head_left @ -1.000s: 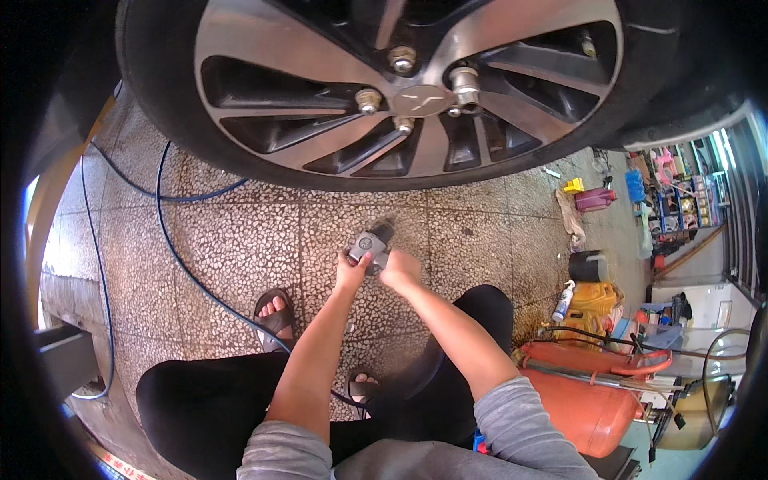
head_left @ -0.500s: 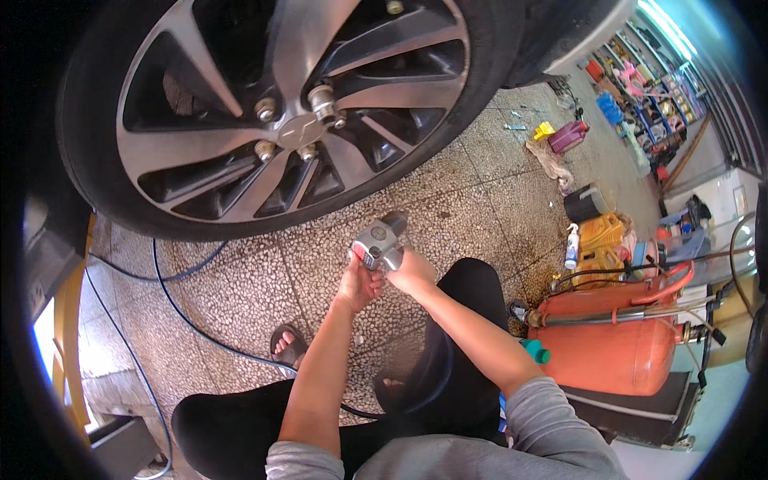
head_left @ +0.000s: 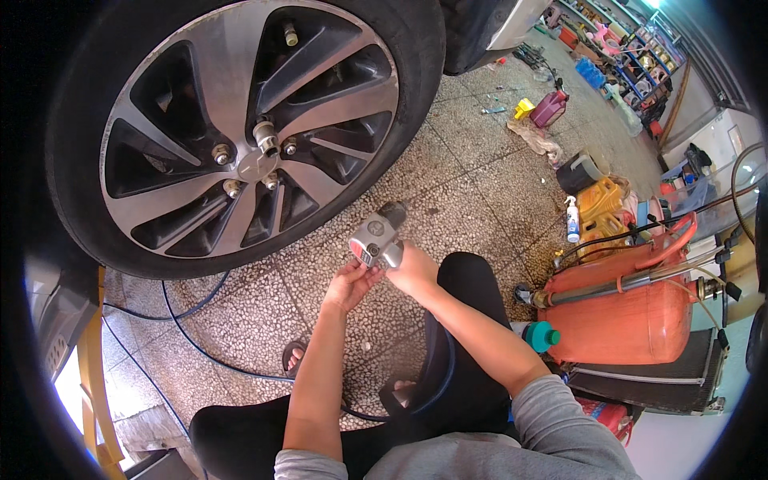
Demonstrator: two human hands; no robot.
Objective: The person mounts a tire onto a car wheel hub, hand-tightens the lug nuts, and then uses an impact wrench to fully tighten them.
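Observation:
A grey impact wrench with a dark nose is held over the floor in front of me. My right hand wraps round its handle. At its red-marked rear end, my left hand has curled fingers against the housing. The nose points away from me, apart from the wheel. Ahead to the left stands a car wheel with a silver and black alloy rim. A metal socket sits by the hub, apart from the wrench. Several lug nuts show around the centre cap.
A dark air hose loops across the speckled floor on the left. At right lie an orange tank, yellow jugs, a white spray bottle and a green-capped bottle. Stocked shelves stand far right.
My view has shifted, so the wheel appears farther left and shows more of its top. Both hands keep the same hold on the impact wrench, which has barely moved in the picture.

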